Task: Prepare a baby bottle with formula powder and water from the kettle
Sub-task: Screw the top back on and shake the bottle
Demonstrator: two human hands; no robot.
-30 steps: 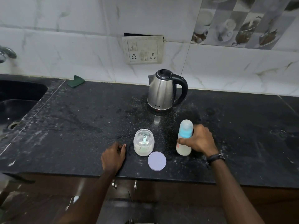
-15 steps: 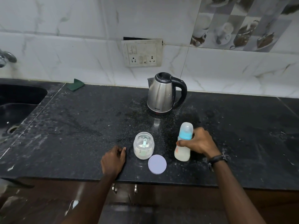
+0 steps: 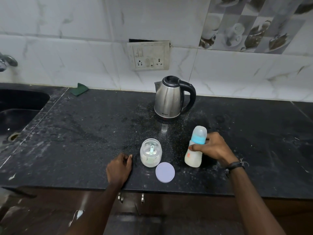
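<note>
The baby bottle (image 3: pixel 194 155) stands on the black counter (image 3: pixel 84 133), capped, with a blue collar and milky liquid inside. My right hand (image 3: pixel 213 148) is wrapped around its middle. An open glass jar of formula powder (image 3: pixel 150 156) with a pale green scoop in it sits left of the bottle. Its lilac lid (image 3: pixel 165 172) lies flat in front of the jar. My left hand (image 3: pixel 119 168) rests loosely curled on the counter edge just left of the jar, holding nothing. The steel kettle (image 3: pixel 169 99) with a black handle stands behind, lid shut.
A sink (image 3: pixel 15 112) is sunk into the counter at far left, with a tap (image 3: pixel 6 61) above it. A green cloth (image 3: pixel 81 89) lies by the wall. A socket plate (image 3: pixel 149 55) is on the tiled wall behind the kettle.
My right hand stays on the bottle, which stands slightly tilted in the same spot. My left hand has not moved; only the head view has shifted a little.
</note>
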